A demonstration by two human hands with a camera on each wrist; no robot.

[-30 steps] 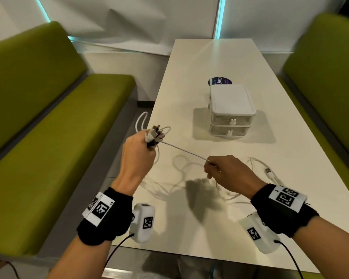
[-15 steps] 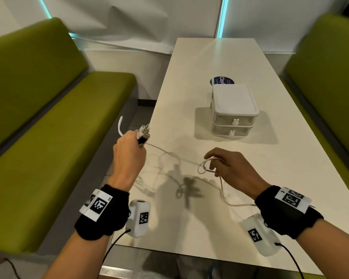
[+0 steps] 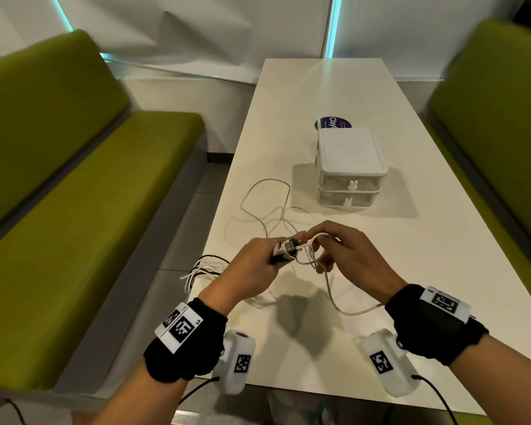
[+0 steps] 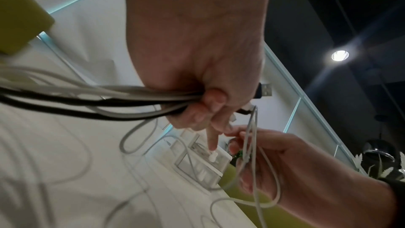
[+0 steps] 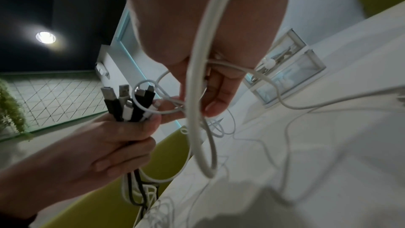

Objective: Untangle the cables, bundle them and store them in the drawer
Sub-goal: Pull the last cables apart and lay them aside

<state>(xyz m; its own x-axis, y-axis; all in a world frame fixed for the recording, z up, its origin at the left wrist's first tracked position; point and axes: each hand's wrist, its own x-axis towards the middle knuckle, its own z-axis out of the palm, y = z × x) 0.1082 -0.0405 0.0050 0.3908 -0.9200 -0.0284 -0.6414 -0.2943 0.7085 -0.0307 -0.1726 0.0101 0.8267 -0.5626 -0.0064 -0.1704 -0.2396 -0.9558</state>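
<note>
The left hand [image 3: 252, 259] was closed around a bundle of black and white cables [image 5: 129, 107], with their metal plug ends [image 5: 122, 93] sticking out together above the fist. The rest of these cables hung down over the left edge of the long white worktop [image 3: 380, 271]. The right hand [image 3: 347, 253] was just beside the left one, and its fingertips [image 5: 215, 108] pinched a thin white cable loop [image 3: 307, 253] next to the plug ends. From this hand a thicker white cable [image 3: 344, 305] ran down toward the right wrist. More loose white cable [image 3: 267, 204] lay in curves on the worktop near its left edge. The small white two-drawer box [image 3: 350, 170] stood farther back, toward the middle of the worktop, with both drawers closed.
</note>
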